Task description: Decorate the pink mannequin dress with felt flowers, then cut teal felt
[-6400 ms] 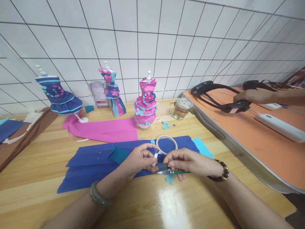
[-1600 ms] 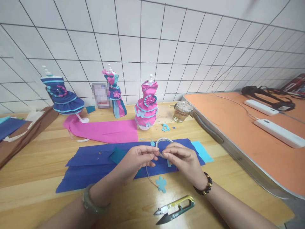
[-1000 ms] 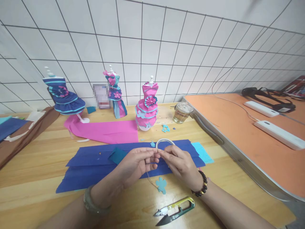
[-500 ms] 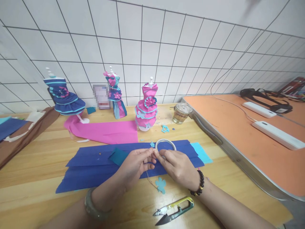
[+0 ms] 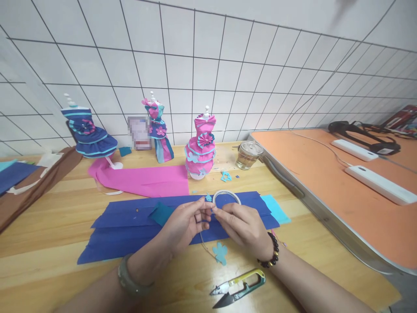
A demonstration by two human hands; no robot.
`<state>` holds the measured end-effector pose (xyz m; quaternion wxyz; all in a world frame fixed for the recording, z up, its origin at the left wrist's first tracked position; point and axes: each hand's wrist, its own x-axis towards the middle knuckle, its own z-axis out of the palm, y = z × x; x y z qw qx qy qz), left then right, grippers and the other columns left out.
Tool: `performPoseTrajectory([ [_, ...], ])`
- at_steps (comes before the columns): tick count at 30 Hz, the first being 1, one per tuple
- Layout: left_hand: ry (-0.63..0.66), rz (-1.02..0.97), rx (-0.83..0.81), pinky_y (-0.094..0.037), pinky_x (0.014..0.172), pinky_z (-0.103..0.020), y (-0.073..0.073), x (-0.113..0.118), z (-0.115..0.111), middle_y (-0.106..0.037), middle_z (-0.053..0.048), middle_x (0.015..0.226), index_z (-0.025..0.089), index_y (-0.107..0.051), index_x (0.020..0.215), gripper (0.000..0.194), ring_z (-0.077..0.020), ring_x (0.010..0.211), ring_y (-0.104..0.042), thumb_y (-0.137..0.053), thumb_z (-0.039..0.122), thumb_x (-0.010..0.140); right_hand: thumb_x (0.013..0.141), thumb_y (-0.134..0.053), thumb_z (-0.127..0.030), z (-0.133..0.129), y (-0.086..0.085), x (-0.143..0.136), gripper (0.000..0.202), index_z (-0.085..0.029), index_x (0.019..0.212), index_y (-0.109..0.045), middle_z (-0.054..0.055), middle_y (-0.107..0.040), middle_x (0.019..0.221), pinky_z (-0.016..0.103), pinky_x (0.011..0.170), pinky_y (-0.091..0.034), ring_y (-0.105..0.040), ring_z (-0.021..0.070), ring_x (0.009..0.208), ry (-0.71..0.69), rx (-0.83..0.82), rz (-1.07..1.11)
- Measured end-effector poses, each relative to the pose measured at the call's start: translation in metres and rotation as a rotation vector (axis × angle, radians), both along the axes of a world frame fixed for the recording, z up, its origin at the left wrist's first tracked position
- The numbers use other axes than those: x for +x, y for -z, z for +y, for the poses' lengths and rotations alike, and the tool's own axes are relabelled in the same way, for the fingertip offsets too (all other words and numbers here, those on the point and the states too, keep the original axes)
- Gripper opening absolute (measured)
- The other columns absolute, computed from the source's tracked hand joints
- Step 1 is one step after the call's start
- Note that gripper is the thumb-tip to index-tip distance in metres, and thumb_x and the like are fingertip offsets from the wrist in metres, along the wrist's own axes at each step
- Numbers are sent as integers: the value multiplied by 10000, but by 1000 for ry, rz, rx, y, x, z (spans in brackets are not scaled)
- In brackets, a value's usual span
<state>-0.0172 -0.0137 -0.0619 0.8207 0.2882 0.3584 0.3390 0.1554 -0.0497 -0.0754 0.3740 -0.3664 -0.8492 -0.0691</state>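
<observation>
My left hand (image 5: 187, 224) and my right hand (image 5: 246, 224) meet at the fingertips over dark blue fabric (image 5: 127, 230). Both are closed in a pinch, and what lies between the fingertips is too small to make out. A tape ring (image 5: 226, 192) lies just behind my right hand. From below my left hand a thin strand runs down to a light blue flower cutout (image 5: 220, 253). Yellow-handled thread snips (image 5: 237, 288) rest in front, blades open. A teal piece (image 5: 160, 213) lies beside my left hand.
Three small mannequins in dresses, blue (image 5: 89, 132), multicoloured (image 5: 158, 130) and pink (image 5: 200, 145), stand along the tiled wall. Pink fabric (image 5: 156, 180) lies before them. A lidded glass cup (image 5: 248, 155) is near an orange table (image 5: 312, 174) with white power strips (image 5: 379, 184).
The fingers of both hands have shifted slightly at the fingertips, and my right hand's fingers have straightened a little. The objects on the table lie as before.
</observation>
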Motion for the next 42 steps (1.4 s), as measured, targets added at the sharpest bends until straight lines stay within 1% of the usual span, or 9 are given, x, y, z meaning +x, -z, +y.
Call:
performPoseTrajectory([
  [4, 47, 41, 37, -406, 580, -250, -1, 3, -3, -589, -84, 716, 76, -666, 745, 332, -145, 675, -521, -605, 402, 744, 844, -522, -141, 1, 2, 2, 238, -141, 1072, -591, 70, -607, 809, 246, 605, -463, -577, 139, 715, 51, -98, 62],
  [8, 71, 173, 194, -400, 565, -266, 2, 5, -4, -592, -90, 704, 73, -670, 755, 412, -161, 670, -520, -557, 469, 758, 845, -527, -167, 0, 1, -1, 168, -163, 975, -633, 53, -600, 783, 245, 601, -453, -568, 135, 706, 48, -225, 191],
  [13, 116, 447, 604, -401, 602, -261, -1, 2, -6, -598, -71, 717, 111, -679, 730, 417, -156, 658, -518, -459, 453, 823, 791, -605, -315, 1, 1, -8, 159, -160, 765, -623, -2, -548, 625, 228, 503, -415, -488, 104, 542, 71, -655, 556],
  [16, 96, 508, 715, -397, 616, -245, -4, 0, -6, -584, -48, 669, 136, -679, 667, 411, -150, 645, -520, -455, 439, 830, 757, -635, -368, 2, 1, -10, 218, -150, 747, -631, 7, -587, 631, 234, 515, -432, -513, 109, 547, 28, -841, 724],
  [20, 97, 422, 610, -416, 594, -255, -1, 0, -4, -610, -69, 688, 114, -702, 737, 435, -158, 632, -540, -467, 472, 813, 789, -604, -337, 3, -2, -8, 198, -158, 741, -673, 35, -625, 696, 252, 587, -457, -564, 132, 637, -23, -809, 739],
  [26, 89, 253, 370, -415, 578, -266, 2, 3, 0, -644, -123, 681, 68, -707, 716, 492, -161, 614, -551, -530, 525, 753, 801, -595, -300, 3, -2, -6, 141, -177, 799, -663, 21, -590, 671, 247, 546, -427, -516, 124, 598, -4, -683, 615],
  [31, 191, 257, 404, -420, 586, -264, 6, 5, -6, -635, -114, 693, 72, -700, 725, 531, -161, 639, -552, -507, 565, 747, 748, -653, -298, 0, 1, -9, 149, -170, 691, -603, -11, -512, 615, 232, 505, -388, -470, 108, 557, 34, -683, 612],
  [35, 289, 243, 393, -420, 580, -256, 10, 8, -12, -597, -72, 633, 95, -671, 728, 535, -152, 616, -555, -478, 593, 749, 732, -666, -316, -1, 0, -12, 225, -177, 647, -510, -41, -482, 580, 218, 466, -385, -479, 89, 491, -32, -813, 653],
  [42, 202, 202, 375, -408, 589, -266, -6, 4, -8, -600, -103, 639, 66, -682, 723, 555, -153, 610, -531, -501, 590, 735, 795, -603, -319, 1, -5, -6, 147, -173, 778, -597, 9, -566, 664, 234, 512, -426, -516, 112, 559, -51, -780, 644],
])
